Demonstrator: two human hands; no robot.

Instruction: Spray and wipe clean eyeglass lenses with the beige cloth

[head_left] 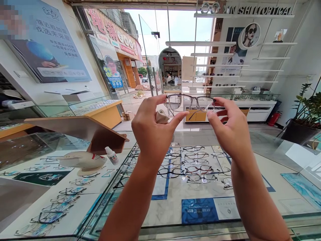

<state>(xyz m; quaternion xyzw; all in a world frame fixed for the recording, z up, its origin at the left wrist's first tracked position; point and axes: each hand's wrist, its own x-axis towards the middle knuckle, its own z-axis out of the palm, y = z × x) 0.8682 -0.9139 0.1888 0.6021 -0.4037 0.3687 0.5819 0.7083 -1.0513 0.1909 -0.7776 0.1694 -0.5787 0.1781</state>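
Observation:
Raised in front of me, above the glass display case, is a pair of eyeglasses with a dark upper rim and clear lenses. My left hand pinches it at its left end and also has a bunched pale cloth tucked in the palm. Gripping the right end are the thumb and fingers of my right hand. One temple hangs behind the lenses. Below the hands, several rows of eyeglasses lie inside the case.
Left of my arms stand a small white bottle, a pale dolphin-shaped figure and a brown wooden stand. More frames lie at the lower left. An arched mirror is ahead, a potted plant at right.

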